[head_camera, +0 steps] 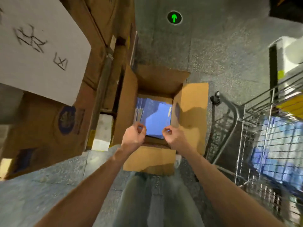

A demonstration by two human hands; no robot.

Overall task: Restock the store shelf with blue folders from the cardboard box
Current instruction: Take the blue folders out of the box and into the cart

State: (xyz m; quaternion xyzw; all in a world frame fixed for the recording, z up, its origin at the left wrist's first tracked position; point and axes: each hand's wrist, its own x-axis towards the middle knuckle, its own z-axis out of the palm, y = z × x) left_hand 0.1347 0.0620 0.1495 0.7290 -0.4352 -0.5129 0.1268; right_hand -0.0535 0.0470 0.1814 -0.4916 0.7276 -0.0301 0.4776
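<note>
Two hands, left hand (134,137) and right hand (172,136), pinch near edge of blue folders (157,122) inside cardboard box (191,102).

Grey speckled floor (213,46). A green arrow marker (174,17) in a dark disc sits on it, far centre.
Left: stack of big brown cartons (41,128). A white sheet (41,46) is on the upper one, with black handwritten marks too blurred to read. A round blue stamp (66,120) is on the carton side just below the sheet. A white wrapped block (102,130) sits low, just right of the cartons.
Right: wire cart (242,128) with a black caster wheel (216,97) at its far-left end. Blue packs (278,145) show behind the mesh, yellow stock (291,102) on a higher tier.
Far right: bulky white object (293,53), can't tell what it is. A yellow tag (281,74) is near it, lower left.
</note>
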